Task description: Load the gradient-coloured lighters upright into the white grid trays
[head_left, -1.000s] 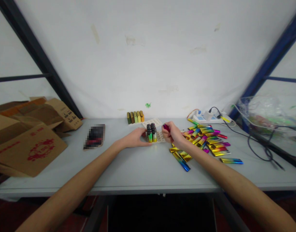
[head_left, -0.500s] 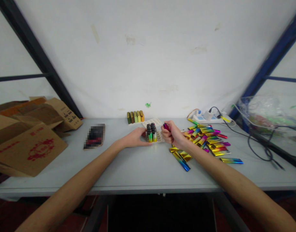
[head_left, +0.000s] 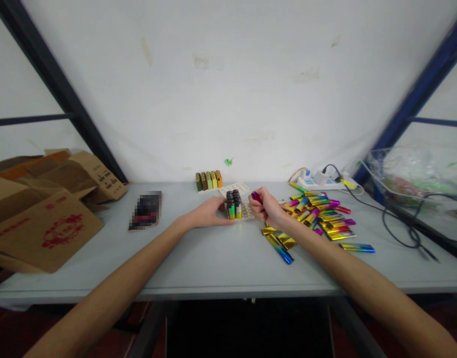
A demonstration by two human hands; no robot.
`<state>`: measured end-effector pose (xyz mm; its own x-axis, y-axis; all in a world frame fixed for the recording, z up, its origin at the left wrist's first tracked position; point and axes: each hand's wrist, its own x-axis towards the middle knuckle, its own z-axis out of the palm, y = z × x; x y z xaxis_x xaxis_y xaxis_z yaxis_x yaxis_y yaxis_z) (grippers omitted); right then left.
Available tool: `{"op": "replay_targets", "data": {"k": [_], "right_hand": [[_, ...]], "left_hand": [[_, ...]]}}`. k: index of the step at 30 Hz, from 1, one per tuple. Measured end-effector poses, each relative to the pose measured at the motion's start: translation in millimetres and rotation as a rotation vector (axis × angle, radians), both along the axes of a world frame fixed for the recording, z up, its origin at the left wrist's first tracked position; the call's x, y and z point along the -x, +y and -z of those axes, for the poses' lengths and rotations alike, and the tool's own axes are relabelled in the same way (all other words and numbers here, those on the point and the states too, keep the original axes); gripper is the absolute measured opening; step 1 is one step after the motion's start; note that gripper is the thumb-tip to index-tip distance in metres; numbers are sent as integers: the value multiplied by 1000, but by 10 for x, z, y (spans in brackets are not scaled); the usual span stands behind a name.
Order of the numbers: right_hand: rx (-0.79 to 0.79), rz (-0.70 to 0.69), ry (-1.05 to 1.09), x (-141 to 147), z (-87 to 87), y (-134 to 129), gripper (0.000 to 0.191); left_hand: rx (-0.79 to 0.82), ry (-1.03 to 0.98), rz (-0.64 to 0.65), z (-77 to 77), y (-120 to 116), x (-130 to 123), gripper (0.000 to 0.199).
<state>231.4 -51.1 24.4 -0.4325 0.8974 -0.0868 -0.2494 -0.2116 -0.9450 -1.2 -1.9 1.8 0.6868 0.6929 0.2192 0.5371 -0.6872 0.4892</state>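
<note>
Several black-topped lighters (head_left: 234, 205) stand upright in rows in a pale tray (head_left: 246, 211) with holes. My left hand (head_left: 209, 212) lies against their left side, thumb along the front and fingers behind, gripping the group. Just right of the tray, my right hand (head_left: 266, 208) is closed round a purple shiny piece (head_left: 256, 197), whose top end shows above the fist. Beside that hand, a loose pile of shiny multicoloured sleeves (head_left: 325, 216) lies on the table, partly behind my right forearm.
Behind the tray stands a block of yellow and green lighters (head_left: 209, 180). Cardboard boxes (head_left: 45, 219) and a blurred dark item (head_left: 146, 211) are on the left. A power strip (head_left: 323, 183), black cables (head_left: 411, 228) and a clear plastic bag (head_left: 418, 174) are on the right.
</note>
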Motion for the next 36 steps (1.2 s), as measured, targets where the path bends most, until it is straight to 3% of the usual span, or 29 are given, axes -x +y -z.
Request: {"op": "replay_targets", "data": {"k": [9,16,36], "right_hand": [[-26,-34,-34,-4,23,7,39],[-25,28,-38,3,10,9,31],[-32,78,-51,-33,42,60,37]], "left_hand": [[-16,4,-1,-8,-6,-7,60],[-18,-7,18,-8,1,-7,59],[-14,-23,33,-36,-12,-18,58]]}}
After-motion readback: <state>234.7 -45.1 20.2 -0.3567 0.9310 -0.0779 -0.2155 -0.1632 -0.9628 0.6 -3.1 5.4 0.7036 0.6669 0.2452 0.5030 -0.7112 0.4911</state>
